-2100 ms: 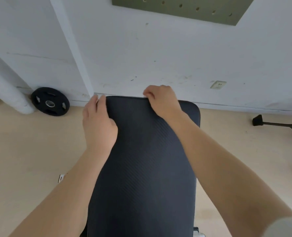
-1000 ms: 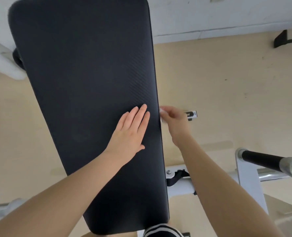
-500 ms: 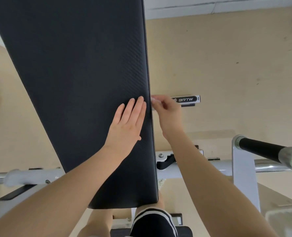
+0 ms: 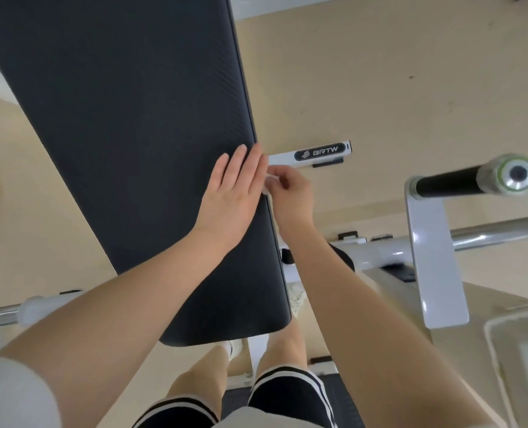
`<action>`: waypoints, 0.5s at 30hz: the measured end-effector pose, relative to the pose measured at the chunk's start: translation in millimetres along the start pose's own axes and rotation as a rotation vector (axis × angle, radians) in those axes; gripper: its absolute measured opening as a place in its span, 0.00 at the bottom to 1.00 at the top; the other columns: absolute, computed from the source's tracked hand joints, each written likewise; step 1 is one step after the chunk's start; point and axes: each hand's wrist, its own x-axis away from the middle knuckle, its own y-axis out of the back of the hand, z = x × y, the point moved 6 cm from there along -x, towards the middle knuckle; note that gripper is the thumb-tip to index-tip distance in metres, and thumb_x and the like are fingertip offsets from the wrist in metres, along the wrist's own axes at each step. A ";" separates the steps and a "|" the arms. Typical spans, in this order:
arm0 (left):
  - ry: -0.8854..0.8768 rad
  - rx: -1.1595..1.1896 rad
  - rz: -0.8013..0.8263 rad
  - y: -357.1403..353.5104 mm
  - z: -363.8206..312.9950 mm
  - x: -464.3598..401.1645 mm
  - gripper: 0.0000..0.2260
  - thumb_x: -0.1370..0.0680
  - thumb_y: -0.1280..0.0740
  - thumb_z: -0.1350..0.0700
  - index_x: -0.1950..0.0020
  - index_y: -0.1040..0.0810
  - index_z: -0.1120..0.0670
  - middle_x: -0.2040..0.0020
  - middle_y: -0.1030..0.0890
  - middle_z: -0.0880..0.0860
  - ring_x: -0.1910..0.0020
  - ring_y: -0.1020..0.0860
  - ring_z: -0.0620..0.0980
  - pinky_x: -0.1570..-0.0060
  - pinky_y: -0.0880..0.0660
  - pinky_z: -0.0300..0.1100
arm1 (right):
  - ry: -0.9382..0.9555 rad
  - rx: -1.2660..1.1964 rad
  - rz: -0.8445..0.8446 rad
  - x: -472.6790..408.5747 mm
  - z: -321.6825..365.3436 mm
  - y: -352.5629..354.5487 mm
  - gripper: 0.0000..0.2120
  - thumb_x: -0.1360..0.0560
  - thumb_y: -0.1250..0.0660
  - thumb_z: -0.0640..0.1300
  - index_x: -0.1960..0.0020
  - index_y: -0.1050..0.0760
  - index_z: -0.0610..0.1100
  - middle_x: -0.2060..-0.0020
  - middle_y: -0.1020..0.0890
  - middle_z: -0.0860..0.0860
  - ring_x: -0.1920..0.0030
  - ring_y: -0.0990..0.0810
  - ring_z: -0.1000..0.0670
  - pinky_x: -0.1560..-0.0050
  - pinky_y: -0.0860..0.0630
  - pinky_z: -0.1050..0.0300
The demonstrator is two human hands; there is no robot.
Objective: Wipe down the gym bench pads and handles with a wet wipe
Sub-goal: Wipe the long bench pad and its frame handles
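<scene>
Now well down the long right edge of the black backrest pad (image 4: 127,125), having been at its far top edge two seconds ago, the person's right hand (image 4: 290,196) has its fingers curled shut on a small white wet wipe (image 4: 267,188), only a sliver of which shows, pressed against the pad's side; over the last second it has crept only slightly along that edge. Flat on the pad's face just beside it, the left hand (image 4: 235,193) lies with fingers straight and together, gripping nothing, apparently steadying the pad. Judging by this, the top edge has been covered and the side is under way, while the handles look untouched. Seen from the single head camera, the black foam handle (image 4: 448,182) with its chrome end cap juts out to the right on a white upright bracket (image 4: 432,257), well apart from both hands. Behind the right hand a white frame foot marked BRTW (image 4: 321,152) rests on the beige floor (image 4: 395,72). Lower along the edge, the white frame crossbar (image 4: 377,253) sits close to the pad and may crowd the wipe's path; the person's knees (image 4: 284,344) stand beneath the pad's near end
</scene>
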 end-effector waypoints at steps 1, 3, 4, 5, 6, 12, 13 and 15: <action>-0.036 0.028 -0.019 -0.8 -7.9 7.7 0.34 0.32 0.28 0.53 0.30 0.37 0.61 0.30 0.30 0.57 0.33 0.30 0.57 0.33 0.36 0.51 | 0.012 0.005 -0.009 2.1 -3.7 0.5 0.09 0.24 0.39 0.36 0.52 0.23 0.46 0.58 0.19 0.53 0.55 0.21 0.53 0.52 0.24 0.61; -0.102 0.064 -0.028 -7.4 -21.2 25.2 0.36 0.33 0.27 0.52 0.30 0.37 0.62 0.30 0.30 0.58 0.33 0.30 0.57 0.33 0.36 0.52 | -0.015 0.063 -0.036 14.2 -34.1 6.5 0.08 0.24 0.39 0.36 0.50 0.22 0.44 0.57 0.19 0.51 0.54 0.21 0.51 0.51 0.25 0.59; -0.128 0.080 -0.018 -13.0 -26.6 35.6 0.38 0.34 0.26 0.50 0.30 0.36 0.62 0.30 0.30 0.58 0.33 0.30 0.58 0.33 0.36 0.52 | -0.058 0.090 -0.048 25.0 -58.6 10.3 0.08 0.24 0.39 0.36 0.50 0.22 0.43 0.58 0.19 0.50 0.55 0.22 0.51 0.52 0.26 0.59; -0.153 0.097 -0.005 -19.5 -31.3 46.4 0.39 0.36 0.25 0.48 0.30 0.35 0.62 0.30 0.30 0.58 0.33 0.30 0.58 0.33 0.35 0.52 | -0.118 0.109 -0.059 39.1 -85.7 15.0 0.08 0.24 0.39 0.36 0.50 0.22 0.44 0.58 0.20 0.51 0.57 0.22 0.52 0.54 0.27 0.61; -0.179 0.104 0.000 -26.3 -36.4 56.4 0.40 0.37 0.25 0.46 0.31 0.34 0.62 0.30 0.30 0.58 0.33 0.30 0.57 0.34 0.34 0.52 | -0.184 0.123 -0.070 54.4 -113.8 20.5 0.08 0.24 0.39 0.36 0.51 0.23 0.45 0.59 0.21 0.51 0.59 0.23 0.53 0.56 0.28 0.63; -0.351 0.089 -0.079 -52.3 -76.1 107.7 0.36 0.33 0.30 0.47 0.29 0.37 0.57 0.28 0.32 0.53 0.35 0.36 0.53 0.38 0.39 0.49 | -0.363 0.218 -0.185 107.8 -209.7 33.7 0.10 0.24 0.40 0.37 0.46 0.22 0.43 0.52 0.19 0.48 0.50 0.22 0.48 0.49 0.26 0.56; -0.392 0.089 -0.088 -55.6 -82.4 114.8 0.35 0.32 0.31 0.48 0.28 0.37 0.57 0.28 0.33 0.53 0.33 0.37 0.53 0.37 0.40 0.49 | -0.340 0.205 -0.194 106.0 -205.5 31.5 0.10 0.23 0.40 0.38 0.46 0.22 0.44 0.52 0.19 0.48 0.50 0.22 0.49 0.49 0.27 0.57; -0.472 0.055 -0.097 -63.8 -92.6 127.1 0.36 0.31 0.31 0.48 0.27 0.39 0.57 0.26 0.36 0.53 0.31 0.37 0.53 0.35 0.41 0.50 | -0.245 0.142 -0.181 95.1 -187.9 24.5 0.08 0.23 0.39 0.42 0.48 0.22 0.48 0.54 0.19 0.51 0.51 0.21 0.51 0.50 0.26 0.58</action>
